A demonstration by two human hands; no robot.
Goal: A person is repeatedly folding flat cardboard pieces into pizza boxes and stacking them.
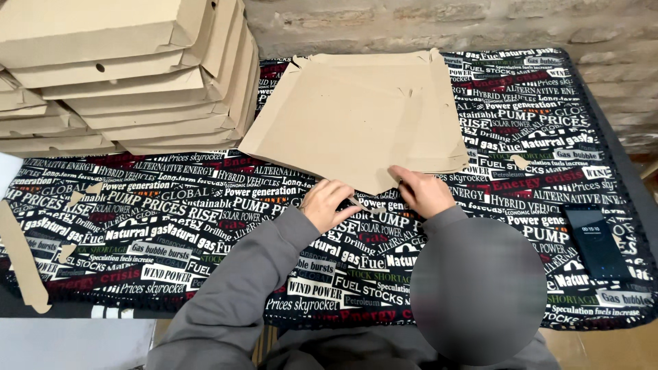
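A pile of flat brown cardboard blanks (356,116) lies on the printed black cloth (171,219), its near corner pointing toward me. My left hand (327,203) rests at that near corner with fingers curled, touching the lower edge of the cardboard. My right hand (425,192) pinches the cardboard's near edge just right of the corner, with the thumb on top. Both arms wear grey sleeves.
A tall stack of folded brown cardboard boxes (123,75) fills the far left. A dark phone (595,240) lies at the right on the cloth. Cardboard scraps (24,264) lie at the left edge. A stone wall (480,24) runs behind the table.
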